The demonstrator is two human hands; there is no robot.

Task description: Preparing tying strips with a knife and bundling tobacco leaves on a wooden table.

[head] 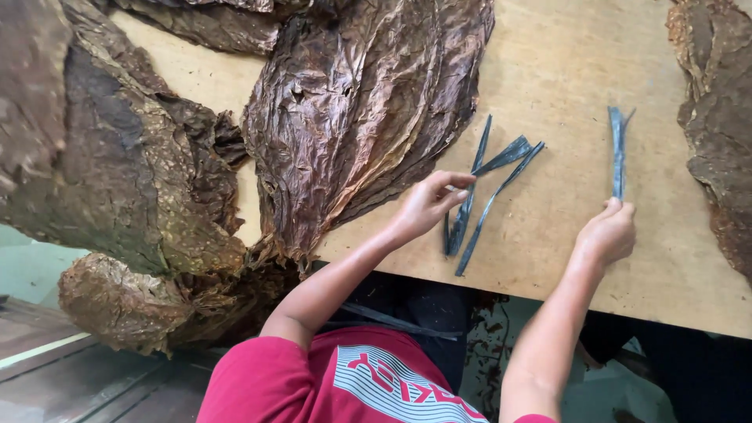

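I am pinching one dark strip (618, 153) in my right hand (607, 233) so it is pointing straight away from me, while my left hand (427, 205) is closing on the strips (489, 192) lying slanted on the surface (564, 70) nearby.

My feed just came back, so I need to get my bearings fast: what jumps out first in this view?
The big heap of dried brown leaves dominates, spread over the upper left of the wooden table and spilling off its edge. At the table's near edge, the left hand touches a small bunch of dark flat strips, while the right hand pinches a single dark strip. More leaves lie at the far right.
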